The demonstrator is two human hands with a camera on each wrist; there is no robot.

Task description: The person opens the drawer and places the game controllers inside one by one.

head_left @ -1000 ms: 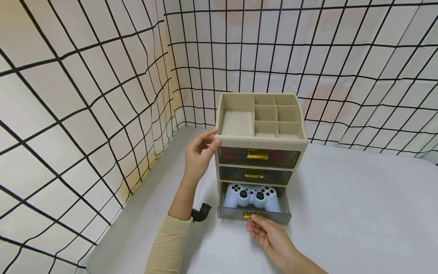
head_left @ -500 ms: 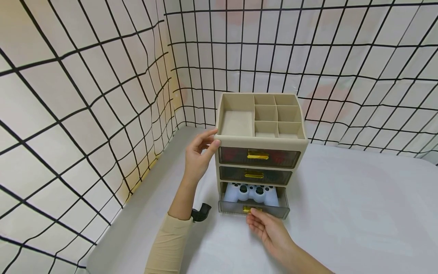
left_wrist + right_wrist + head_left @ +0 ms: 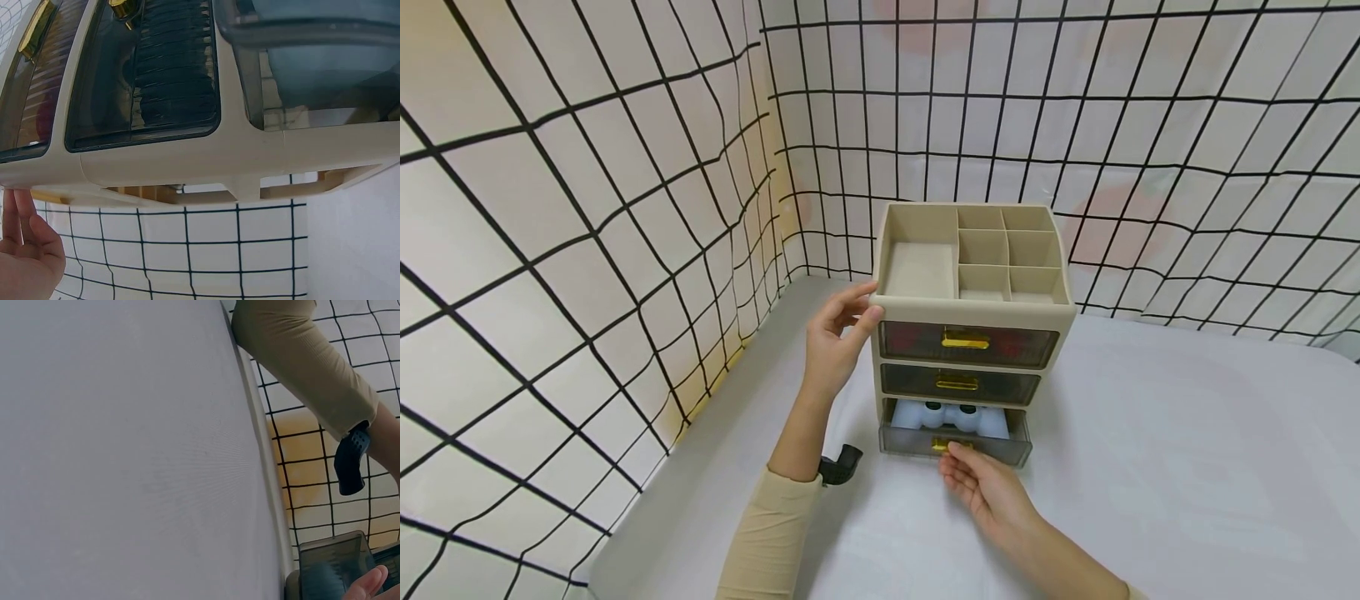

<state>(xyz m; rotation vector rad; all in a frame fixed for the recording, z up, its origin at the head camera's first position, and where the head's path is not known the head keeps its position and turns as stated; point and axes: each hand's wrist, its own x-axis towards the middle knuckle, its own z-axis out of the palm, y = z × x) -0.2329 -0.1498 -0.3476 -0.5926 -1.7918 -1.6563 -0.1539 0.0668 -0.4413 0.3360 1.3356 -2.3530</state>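
A beige desktop organizer [image 3: 973,310] with three smoky see-through drawers stands on the white table. Its bottom drawer [image 3: 992,447] is partly pulled out, and a pale blue game controller [image 3: 953,417] lies inside, its top edge hidden under the frame. My right hand [image 3: 992,496] has its thumb on the gold drawer handle [image 3: 942,444], the other fingers curled below. At the organizer's upper left corner, my left hand [image 3: 835,342] touches the side and front edge with fingertips and thumb. The left wrist view shows those fingers [image 3: 24,215] fairly straight against the side wall.
The top drawer [image 3: 967,345] and middle drawer [image 3: 958,384] are closed, with reddish things dimly visible in the top one. Open compartments [image 3: 925,267] form the organizer's top. White walls with a black grid [image 3: 925,100] stand behind and to the left. A black wrist mount [image 3: 841,465] hangs by the left forearm.
The bottom drawer has slid inward, away from me, carrying the controller further under the frame. My right hand has moved forward with it; the left hand has stayed in place.
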